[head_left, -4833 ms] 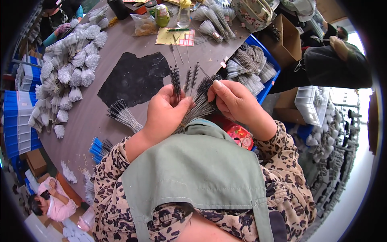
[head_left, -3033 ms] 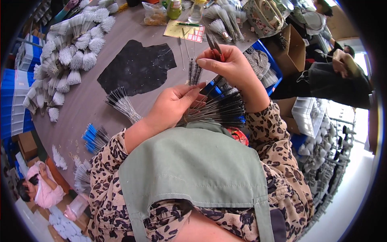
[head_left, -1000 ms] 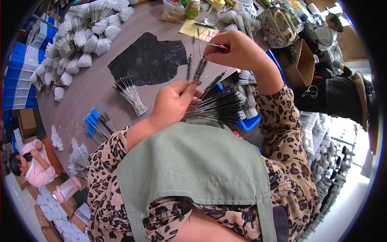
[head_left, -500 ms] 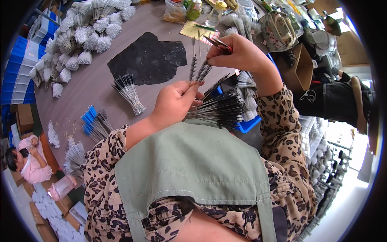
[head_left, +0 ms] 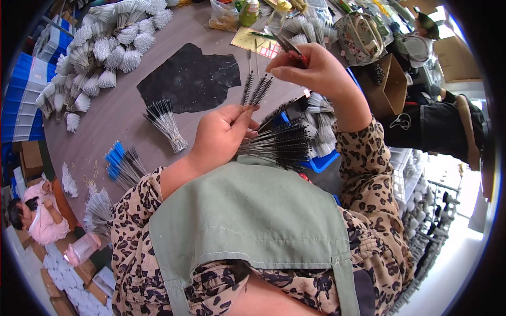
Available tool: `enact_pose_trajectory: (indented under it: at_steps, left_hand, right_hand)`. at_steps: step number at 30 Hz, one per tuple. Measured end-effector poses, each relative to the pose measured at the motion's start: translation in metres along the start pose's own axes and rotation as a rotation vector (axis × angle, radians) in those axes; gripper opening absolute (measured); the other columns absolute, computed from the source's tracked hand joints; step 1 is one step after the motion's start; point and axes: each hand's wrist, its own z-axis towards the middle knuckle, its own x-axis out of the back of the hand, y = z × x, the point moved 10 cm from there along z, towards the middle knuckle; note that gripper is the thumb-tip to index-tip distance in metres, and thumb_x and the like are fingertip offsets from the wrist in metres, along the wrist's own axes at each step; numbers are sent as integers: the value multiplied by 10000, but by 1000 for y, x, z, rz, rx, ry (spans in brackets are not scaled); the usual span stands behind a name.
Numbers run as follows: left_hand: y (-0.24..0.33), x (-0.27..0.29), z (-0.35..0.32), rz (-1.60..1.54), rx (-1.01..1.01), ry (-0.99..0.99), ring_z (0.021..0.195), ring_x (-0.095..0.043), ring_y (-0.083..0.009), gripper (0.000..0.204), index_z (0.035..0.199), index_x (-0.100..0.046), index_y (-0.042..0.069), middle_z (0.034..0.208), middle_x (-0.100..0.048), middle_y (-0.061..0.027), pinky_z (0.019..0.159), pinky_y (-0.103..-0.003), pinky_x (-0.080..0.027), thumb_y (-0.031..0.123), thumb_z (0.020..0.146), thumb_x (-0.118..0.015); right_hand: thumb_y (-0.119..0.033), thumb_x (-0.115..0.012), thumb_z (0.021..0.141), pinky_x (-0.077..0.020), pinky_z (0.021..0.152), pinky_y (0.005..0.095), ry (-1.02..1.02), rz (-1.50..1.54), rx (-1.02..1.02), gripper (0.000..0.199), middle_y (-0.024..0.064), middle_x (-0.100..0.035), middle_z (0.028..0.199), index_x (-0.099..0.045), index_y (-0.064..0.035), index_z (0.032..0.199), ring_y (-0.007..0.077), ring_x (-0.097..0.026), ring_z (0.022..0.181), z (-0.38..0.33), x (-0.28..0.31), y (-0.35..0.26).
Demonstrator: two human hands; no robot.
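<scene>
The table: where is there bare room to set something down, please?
The table is bare between the white brush heap, the black sheet and the blue brushes. The far edge, around the green bottle, is crowded; black brushes crowd the left hand.

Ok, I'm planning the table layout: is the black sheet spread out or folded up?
Spread out. The black sheet lies flat on the table, its broad, uneven outline showing, with no folded-over layers visible.

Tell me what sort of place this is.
Probably a brush-making workshop: white bundles lie heaped on the table, black brushes fan out beside the left hand, and an open carton stands nearby.
</scene>
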Motion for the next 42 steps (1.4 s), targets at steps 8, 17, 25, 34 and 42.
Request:
enact_pose_trajectory:
  at_steps: [8, 17, 25, 34, 42]
  left_hand:
    - [14, 15, 1, 178, -135, 64, 626, -613, -94, 214, 1001, -651, -13, 728, -653, -74, 565, -230, -474, 157, 941, -535]
    - [60, 27, -5, 612, -272, -98, 652, -581, -82, 212, 1042, -634, -16, 706, -606, -53, 596, -230, -476, 129, 948, -511]
    - [72, 29, -4, 630, -297, -116, 615, -560, -92, 204, 1044, -633, -14, 669, -581, -53, 579, -239, -464, 109, 937, -510]
    - [78, 24, -2, 675, -365, -125, 584, -535, -96, 183, 1022, -639, 3, 646, -572, -46, 552, -241, -431, 99, 929, -513]
    - [79, 23, 1, 701, -374, -130, 584, -534, -96, 187, 1026, -637, -4, 644, -574, -49, 551, -244, -428, 91, 924, -512]
  right_hand:
    - [-91, -682, 821, -427, 619, 192, -35, -43, 8, 115, -27, -598, 739, -663, 11, 870, 32, -511, 676, -1, -12, -1]
    - [-303, -533, 932, -466, 609, 343, -112, -618, 331, 359, 192, -602, 811, -594, 43, 1006, 292, -582, 666, -18, 10, -45]
    - [-249, -627, 871, -463, 540, 355, -360, -744, 361, 294, 167, -596, 667, -648, 42, 916, 313, -575, 559, -15, 8, -55]
    - [-222, -604, 889, -460, 513, 337, -357, -639, 376, 266, 146, -620, 671, -675, 29, 935, 260, -587, 531, -12, 3, -53]
    - [-236, -584, 905, -455, 527, 339, -347, -624, 376, 268, 140, -599, 649, -670, 18, 892, 275, -577, 548, -11, 6, -50]
